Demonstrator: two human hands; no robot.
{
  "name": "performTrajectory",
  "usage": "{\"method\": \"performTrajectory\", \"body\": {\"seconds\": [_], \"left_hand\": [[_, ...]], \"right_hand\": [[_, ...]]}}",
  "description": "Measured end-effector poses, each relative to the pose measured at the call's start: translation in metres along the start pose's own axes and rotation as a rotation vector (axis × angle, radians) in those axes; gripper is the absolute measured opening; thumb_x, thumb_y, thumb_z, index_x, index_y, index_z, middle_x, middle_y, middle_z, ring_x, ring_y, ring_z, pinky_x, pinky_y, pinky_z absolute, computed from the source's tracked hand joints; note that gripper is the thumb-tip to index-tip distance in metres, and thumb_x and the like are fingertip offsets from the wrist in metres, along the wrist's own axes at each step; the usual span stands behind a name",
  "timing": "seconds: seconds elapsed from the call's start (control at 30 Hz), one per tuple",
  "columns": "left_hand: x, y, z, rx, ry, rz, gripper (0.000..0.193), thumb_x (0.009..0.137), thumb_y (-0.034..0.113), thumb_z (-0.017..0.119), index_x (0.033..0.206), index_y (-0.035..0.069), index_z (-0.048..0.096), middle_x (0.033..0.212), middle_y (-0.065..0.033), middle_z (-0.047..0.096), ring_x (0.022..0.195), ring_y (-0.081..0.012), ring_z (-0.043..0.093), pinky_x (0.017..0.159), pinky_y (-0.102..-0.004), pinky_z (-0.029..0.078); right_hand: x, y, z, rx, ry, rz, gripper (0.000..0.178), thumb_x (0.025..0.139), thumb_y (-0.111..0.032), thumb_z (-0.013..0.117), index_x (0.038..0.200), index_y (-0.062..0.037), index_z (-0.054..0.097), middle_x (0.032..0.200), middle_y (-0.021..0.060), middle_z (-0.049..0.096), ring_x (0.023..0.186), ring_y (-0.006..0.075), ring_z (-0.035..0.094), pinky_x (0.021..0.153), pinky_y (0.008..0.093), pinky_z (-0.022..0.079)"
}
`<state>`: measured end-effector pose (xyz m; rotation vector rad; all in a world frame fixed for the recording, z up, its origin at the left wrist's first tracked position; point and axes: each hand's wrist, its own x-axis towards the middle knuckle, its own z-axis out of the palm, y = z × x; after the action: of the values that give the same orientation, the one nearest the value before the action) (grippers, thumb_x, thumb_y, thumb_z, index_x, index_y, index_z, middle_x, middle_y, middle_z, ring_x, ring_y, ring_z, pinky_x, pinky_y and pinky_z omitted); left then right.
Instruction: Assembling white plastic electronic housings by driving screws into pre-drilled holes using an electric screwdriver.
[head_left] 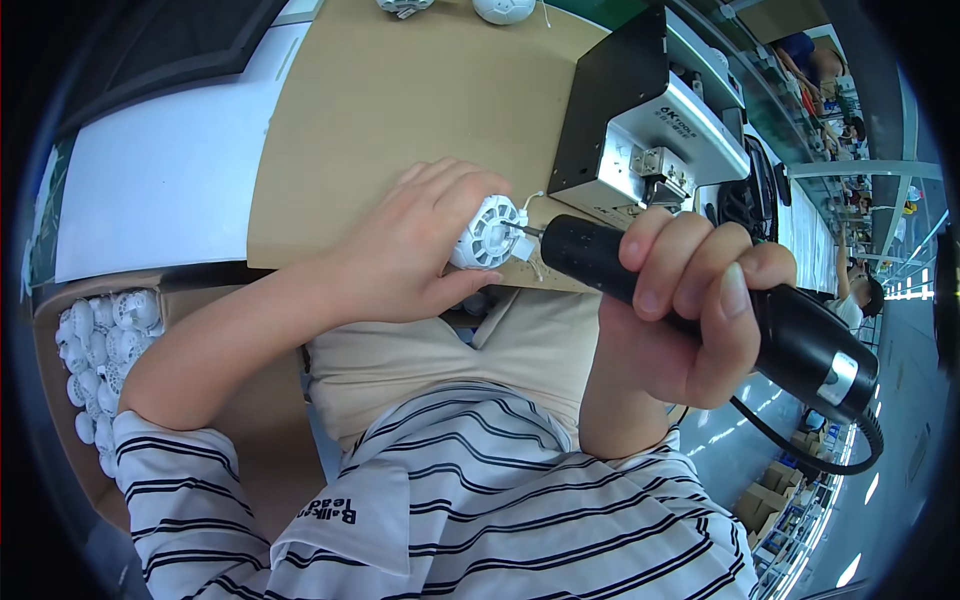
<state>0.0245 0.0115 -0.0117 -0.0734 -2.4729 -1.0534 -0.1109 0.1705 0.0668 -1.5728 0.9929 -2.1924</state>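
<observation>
My left hand is wrapped round a round white plastic housing with slots around its face, holding it on edge at the near side of the cardboard-covered table. In my right hand is a black electric screwdriver, lying almost level with its tip pointing left. The thin bit meets the slotted face of the housing; whether it sits in a screw is too small to tell. A short white wire sticks out beside the housing. From the tool's rear end a black cord curls down.
A black and silver screw feeder box stands right of my hands. Two more white housings lie at the far edge of the brown cardboard sheet. At lower left, a carton holds many white round parts. People work farther right.
</observation>
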Motion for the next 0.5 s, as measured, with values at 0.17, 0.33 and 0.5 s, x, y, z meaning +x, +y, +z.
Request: {"method": "performTrajectory", "body": {"seconds": [0.17, 0.33, 0.5], "left_hand": [[0.004, 0.001, 0.0, 0.001, -0.016, 0.018, 0.063, 0.07, 0.011, 0.081, 0.126, 0.006, 0.052, 0.118, -0.0126, 0.059, 0.104, -0.0308, 0.056, 0.096, -0.0395, 0.042], [0.0, 0.002, -0.006, -0.043, -0.011, -0.057, 0.061, 0.069, 0.013, 0.082, 0.123, 0.007, 0.054, 0.114, -0.0117, 0.06, 0.103, -0.0297, 0.056, 0.095, -0.0398, 0.042], [0.002, 0.007, -0.002, -0.023, 0.003, -0.142, 0.059, 0.068, 0.016, 0.084, 0.12, 0.008, 0.056, 0.11, -0.0107, 0.061, 0.102, -0.0282, 0.057, 0.096, -0.04, 0.041]], "right_hand": [[0.004, -0.01, -0.003, 0.004, -0.084, -0.012, 0.04, 0.092, -0.009, 0.047, 0.132, -0.0095, 0.052, 0.073, 0.0017, 0.05, 0.061, 0.0128, 0.051, 0.071, 0.0353, 0.048], [0.019, -0.061, -0.026, -0.004, -0.096, -0.042, 0.037, 0.089, -0.009, 0.049, 0.126, -0.0079, 0.055, 0.072, 0.0015, 0.051, 0.061, 0.0128, 0.051, 0.071, 0.0356, 0.05], [0.021, -0.055, -0.035, -0.386, 0.288, -0.181, 0.034, 0.086, -0.006, 0.051, 0.119, -0.0067, 0.059, 0.068, 0.0021, 0.05, 0.058, 0.0136, 0.051, 0.069, 0.0347, 0.05]]}}
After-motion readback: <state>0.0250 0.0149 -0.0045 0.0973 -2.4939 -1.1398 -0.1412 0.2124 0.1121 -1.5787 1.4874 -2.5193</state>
